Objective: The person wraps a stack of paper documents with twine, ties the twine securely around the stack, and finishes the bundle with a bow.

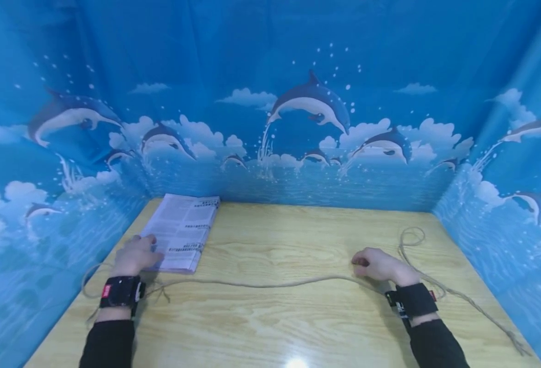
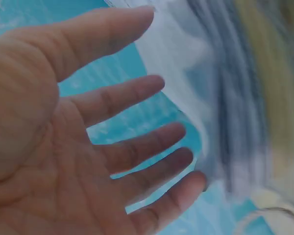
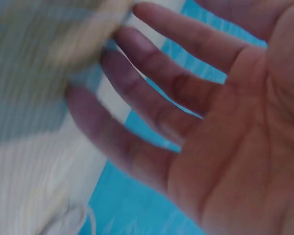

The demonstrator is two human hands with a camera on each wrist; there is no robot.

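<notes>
My left hand is over the near left edge of a stack of folded newspapers. In the left wrist view its fingers are spread and relaxed, with the blurred stack just past the fingertips. My right hand hovers at the right side of the table, its fingers loosely bent and nothing in them. A long thin twine runs across the table between the two wrists, passing under both. Part of it is hidden by the hands and wristbands.
The wooden table is walled on three sides by a blue dolphin-print curtain. At the right, the twine's slack makes a small loop and trails to a frayed end near the table's right edge. Another loop curls by the left wrist.
</notes>
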